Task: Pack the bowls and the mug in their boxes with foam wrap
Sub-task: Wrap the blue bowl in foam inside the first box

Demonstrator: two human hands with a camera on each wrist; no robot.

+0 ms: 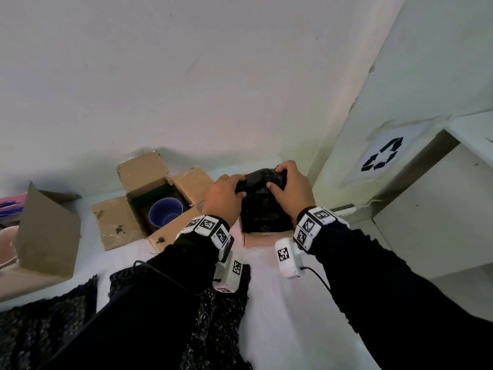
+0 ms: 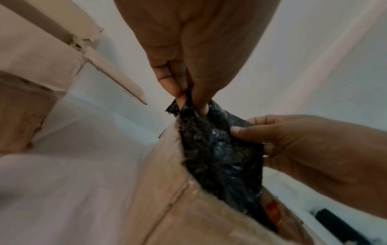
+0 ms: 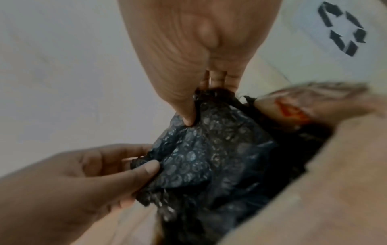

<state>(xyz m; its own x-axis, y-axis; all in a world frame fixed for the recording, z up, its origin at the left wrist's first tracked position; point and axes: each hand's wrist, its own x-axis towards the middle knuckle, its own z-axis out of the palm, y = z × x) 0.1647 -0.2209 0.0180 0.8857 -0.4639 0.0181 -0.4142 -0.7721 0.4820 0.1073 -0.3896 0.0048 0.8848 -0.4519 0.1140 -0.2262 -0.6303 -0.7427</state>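
A bundle of black foam wrap point(image 1: 262, 206) stands in an open cardboard box point(image 1: 262, 237) at the table's far right; what it covers is hidden. My left hand point(image 1: 225, 194) pinches the wrap's top left edge, thumb against fingers. My right hand point(image 1: 289, 186) grips the top right, thumb pressed into the wrap. The left wrist view shows the wrap point(image 2: 220, 149) rising out of the box point(image 2: 167, 190). In the right wrist view the wrap point(image 3: 209, 149) is crumpled between both hands. A purple mug point(image 1: 165, 214) sits in a second open box point(image 1: 120, 222) to the left.
More black foam wrap sheets point(image 1: 40, 324) lie at the table's near edge. A third open box point(image 1: 45, 236) with a pink bowl point(image 1: 8, 247) stands far left. A white bin with a recycling sign point(image 1: 381, 156) is on the right, close to the wall.
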